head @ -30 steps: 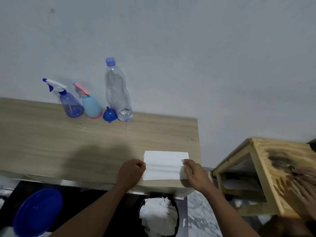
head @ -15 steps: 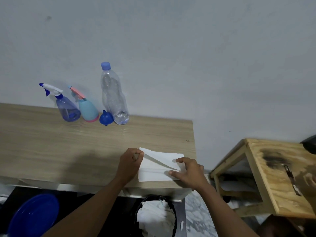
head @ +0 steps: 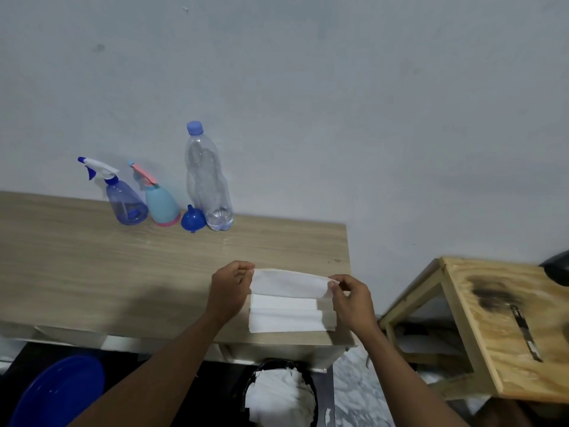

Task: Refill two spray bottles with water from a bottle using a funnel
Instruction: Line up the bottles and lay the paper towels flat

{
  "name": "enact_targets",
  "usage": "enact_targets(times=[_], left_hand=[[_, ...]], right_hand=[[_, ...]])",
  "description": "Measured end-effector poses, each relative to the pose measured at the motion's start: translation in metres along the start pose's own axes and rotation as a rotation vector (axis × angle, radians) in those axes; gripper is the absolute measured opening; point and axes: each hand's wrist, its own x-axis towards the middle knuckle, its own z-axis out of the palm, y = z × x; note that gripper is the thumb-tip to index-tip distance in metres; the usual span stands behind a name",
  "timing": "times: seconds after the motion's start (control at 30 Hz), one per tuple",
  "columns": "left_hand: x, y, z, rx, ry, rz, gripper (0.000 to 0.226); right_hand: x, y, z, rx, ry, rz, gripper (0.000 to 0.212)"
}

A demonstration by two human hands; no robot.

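Over table [head: 92, 272] near edge | left hand [head: 229, 288], right hand [head: 351, 298] pinch tissue [head: 289, 285] ends

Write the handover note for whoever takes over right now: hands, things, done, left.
Left hand and right hand each pinch one end of the lifted top fold of the white tissue, at the near edge of the table.
Purple spray bottle, teal spray bottle, blue funnel and capped water bottle sit together by the wall, untouched.
Done: no refilling shows; spray heads on.
Left: open both sprayers, seat funnel, fill each.
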Motion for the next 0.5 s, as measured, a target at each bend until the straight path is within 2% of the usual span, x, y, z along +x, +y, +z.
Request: enact_targets(times=[0.1, 0.3, 0.37, 0.5], left_hand=[[-0.002, 0.002, -0.001, 0.036, 0.027, 0.017, 0.013], [0.003, 0.0, -0.004, 0.031, -0.059, -0.003, 0.042], [0.005, 0.003, -0.007, -0.041, -0.065, -0.046, 0.039], [0.012, 0.005, -0.017, -0.191, -0.156, -0.105, 0.026]], right_hand=[[0.001, -0.008, -0.002, 0.099, 0.031, -0.027, 0.01], [-0.001, -0.023, -0.005, 0.228, 0.055, -0.015, 0.014], [-0.001, -0.031, -0.007, 0.232, 0.038, -0.048, 0.011], [-0.003, -0.046, -0.008, 0.224, -0.019, -0.006, 0.023]])
